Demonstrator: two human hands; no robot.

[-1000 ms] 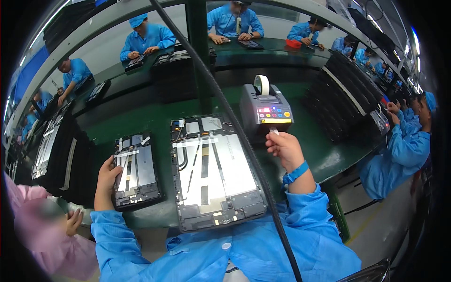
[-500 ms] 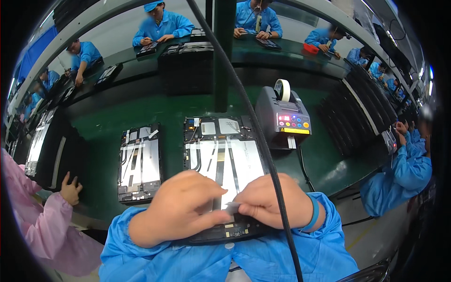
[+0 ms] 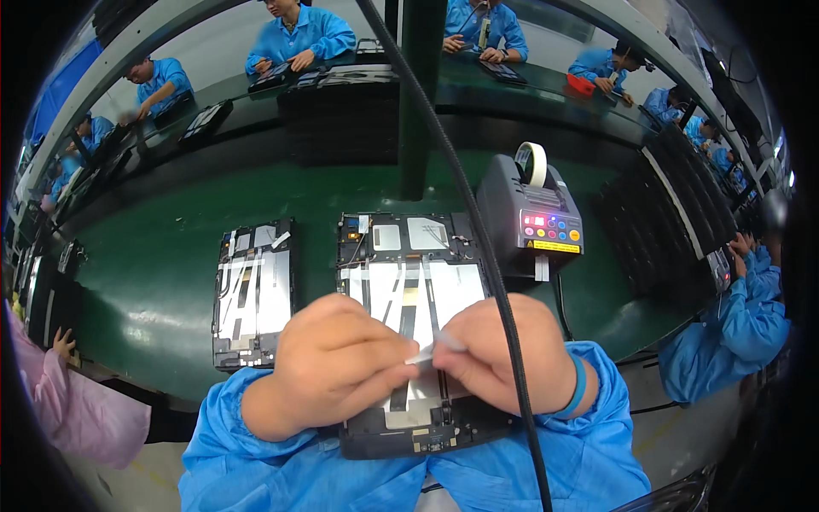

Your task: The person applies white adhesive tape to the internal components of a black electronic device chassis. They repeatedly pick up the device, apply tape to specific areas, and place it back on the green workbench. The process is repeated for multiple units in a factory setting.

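Observation:
Between my two hands a short, pale strip of tape is stretched. My left hand pinches its left end between thumb and fingertips. Its other end is in the pinch of my right hand, which has a blue band at the wrist. Both hands hover over the lower half of an opened flat electronic device, a black frame with silver panels and dark cables. My fingers partly cover it. A similar opened device lies to the left.
A grey tape dispenser with a cream tape roll stands at right. A tall stack of black trays is farther right. A black cable hangs across the view. Co-workers sit around the green table; a pink sleeve is at left.
The strip shows longer between my fingertips, and my right hand has turned slightly. At left, the black stack beside the pink-sleeved person has shifted away leftward. The whole view has moved a little.

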